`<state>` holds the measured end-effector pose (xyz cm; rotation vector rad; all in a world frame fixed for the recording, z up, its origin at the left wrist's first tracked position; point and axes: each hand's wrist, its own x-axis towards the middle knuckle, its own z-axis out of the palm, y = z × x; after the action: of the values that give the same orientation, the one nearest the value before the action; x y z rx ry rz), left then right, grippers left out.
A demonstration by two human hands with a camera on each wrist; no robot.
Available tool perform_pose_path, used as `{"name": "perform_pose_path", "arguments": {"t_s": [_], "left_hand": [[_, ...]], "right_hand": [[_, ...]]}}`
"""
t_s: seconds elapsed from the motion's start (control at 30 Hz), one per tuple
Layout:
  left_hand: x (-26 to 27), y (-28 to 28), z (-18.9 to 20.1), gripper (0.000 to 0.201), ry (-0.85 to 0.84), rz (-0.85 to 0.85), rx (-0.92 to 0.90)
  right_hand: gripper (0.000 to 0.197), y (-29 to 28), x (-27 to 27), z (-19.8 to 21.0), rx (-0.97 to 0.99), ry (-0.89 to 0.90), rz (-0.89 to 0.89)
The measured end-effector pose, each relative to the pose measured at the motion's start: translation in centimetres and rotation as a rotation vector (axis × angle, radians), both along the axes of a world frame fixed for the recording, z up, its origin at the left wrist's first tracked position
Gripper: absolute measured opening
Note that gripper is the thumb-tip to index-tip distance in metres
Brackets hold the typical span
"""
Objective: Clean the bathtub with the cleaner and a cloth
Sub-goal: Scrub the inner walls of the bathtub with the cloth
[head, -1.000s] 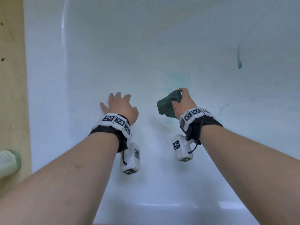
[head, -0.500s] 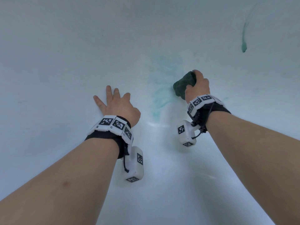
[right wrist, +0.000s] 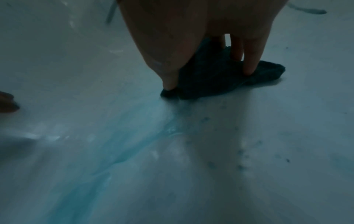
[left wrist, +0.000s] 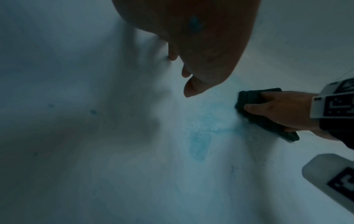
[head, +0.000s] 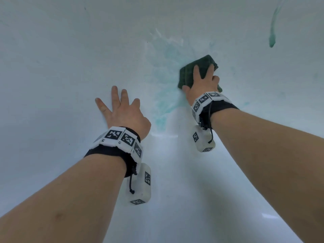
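A dark green cloth [head: 188, 74] lies flat against the white bathtub [head: 52, 67] wall. My right hand [head: 201, 83] presses on it with fingers spread and straight, thumb at its left edge. The right wrist view shows the fingertips [right wrist: 249, 66] pushing down on the cloth [right wrist: 210, 80]. A smear of teal cleaner [head: 166, 95] runs down the wall just left of the cloth. My left hand [head: 122, 109] rests flat on the tub surface further left, fingers fanned out, holding nothing. From the left wrist view the cloth [left wrist: 250, 97] sits under the right hand [left wrist: 283, 109].
A teal drip streak [head: 272, 37] runs down the tub wall at the upper right. Small dark specks [right wrist: 241, 151] dot the tub surface below the cloth. White wrist cameras hang under both wrists. The cleaner bottle is out of view.
My right hand moved up the wall with the cloth and went from gripping it bunched to pressing it flat. The teal smear has spread. The left hand slid slightly forward.
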<state>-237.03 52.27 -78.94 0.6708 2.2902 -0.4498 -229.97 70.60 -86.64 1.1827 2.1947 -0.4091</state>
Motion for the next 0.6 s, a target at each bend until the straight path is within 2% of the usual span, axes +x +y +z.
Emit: {"name": "perform_pose_path", "arguments": {"t_s": [0.23, 0.33, 0.43, 0.5, 0.6], "left_hand": [[0.1, -0.6, -0.8, 0.062, -0.005, -0.076, 0.024], [0.1, -0.8, -0.8, 0.062, -0.018, -0.097, 0.026], [0.1, -0.8, -0.7, 0.062, -0.032, -0.092, 0.025], [-0.1, -0.6, -0.5, 0.063, -0.044, -0.087, 0.009], [-0.1, -0.4, -0.3, 0.061, -0.051, -0.089, -0.021]], "right_hand": [[0.073, 3.0, -5.0, -1.2, 0.127, -0.016, -0.056], [0.069, 1.7, -7.7, -0.7, -0.012, 0.027, 0.101], [0.061, -2.0, -8.5, 0.3, -0.166, 0.098, 0.350], [0.055, -4.3, -7.5, 1.1, -0.239, 0.112, 0.479], [0.045, -4.9, -3.8, 1.7, -0.318, 0.077, 0.574]]}}
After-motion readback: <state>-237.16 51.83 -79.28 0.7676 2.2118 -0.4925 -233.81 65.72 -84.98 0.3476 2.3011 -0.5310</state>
